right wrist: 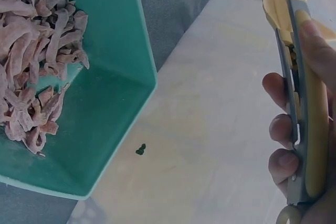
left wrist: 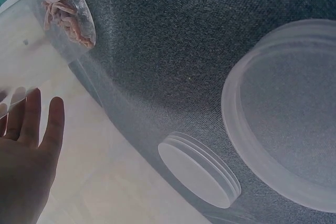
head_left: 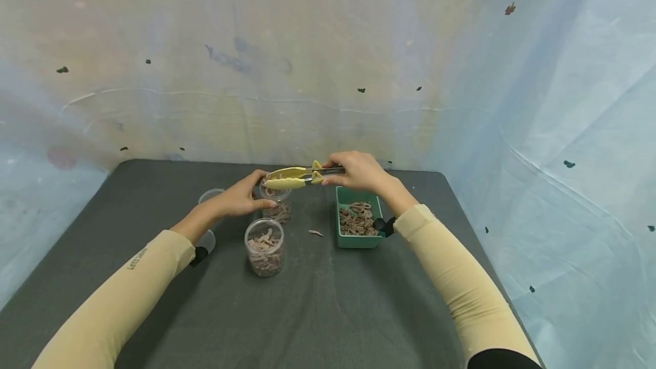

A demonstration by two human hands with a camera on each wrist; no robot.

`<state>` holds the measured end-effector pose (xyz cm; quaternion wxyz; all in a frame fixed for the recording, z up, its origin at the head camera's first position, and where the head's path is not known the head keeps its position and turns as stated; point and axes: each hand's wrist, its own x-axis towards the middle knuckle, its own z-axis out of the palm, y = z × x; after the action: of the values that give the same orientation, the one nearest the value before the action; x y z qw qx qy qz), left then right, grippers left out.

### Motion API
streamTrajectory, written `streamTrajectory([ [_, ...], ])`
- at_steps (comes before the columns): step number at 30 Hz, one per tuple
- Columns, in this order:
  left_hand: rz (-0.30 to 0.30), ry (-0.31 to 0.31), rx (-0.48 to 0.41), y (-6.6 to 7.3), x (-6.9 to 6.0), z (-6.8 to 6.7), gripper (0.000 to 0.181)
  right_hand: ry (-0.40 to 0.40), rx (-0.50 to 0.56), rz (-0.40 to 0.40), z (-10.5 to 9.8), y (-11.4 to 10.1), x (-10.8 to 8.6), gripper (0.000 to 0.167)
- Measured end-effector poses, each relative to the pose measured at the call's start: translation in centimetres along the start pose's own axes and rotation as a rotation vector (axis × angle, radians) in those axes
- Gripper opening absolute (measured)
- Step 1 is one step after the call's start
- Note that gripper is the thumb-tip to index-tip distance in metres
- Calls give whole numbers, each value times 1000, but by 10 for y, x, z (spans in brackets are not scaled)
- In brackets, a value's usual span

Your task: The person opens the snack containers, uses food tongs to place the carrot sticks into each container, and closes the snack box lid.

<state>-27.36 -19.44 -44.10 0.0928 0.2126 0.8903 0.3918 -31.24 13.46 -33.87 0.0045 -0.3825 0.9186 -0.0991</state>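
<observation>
My right hand (head_left: 359,171) grips yellow-tipped kitchen tongs (head_left: 287,178), whose heads lie at the mouth of the far clear plastic jar (head_left: 279,209). Brownish dried strips fill part of that jar; some show between the tong heads. Around the same jar, near its rim, curls my left hand (head_left: 238,197), thumb in front and fingers behind. Closer to me stands a second clear jar (head_left: 265,249), open and partly filled with similar strips. The green tray (right wrist: 118,98) right of the jars holds a pile of dried strips (right wrist: 44,40).
A single strip (head_left: 315,233) lies on the dark table (head_left: 318,312) between jars and tray. Two round lids, one a smaller-looking lid (left wrist: 199,171) and one a nearer lid (left wrist: 236,103), lie by the left forearm. A plastic sheet (head_left: 307,73) hangs behind the table.
</observation>
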Motion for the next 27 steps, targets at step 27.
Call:
streamTrajectory([
  [27,11,6,35,-5,0,-5,84,-6,-26,51,-37,39,-94,53],
])
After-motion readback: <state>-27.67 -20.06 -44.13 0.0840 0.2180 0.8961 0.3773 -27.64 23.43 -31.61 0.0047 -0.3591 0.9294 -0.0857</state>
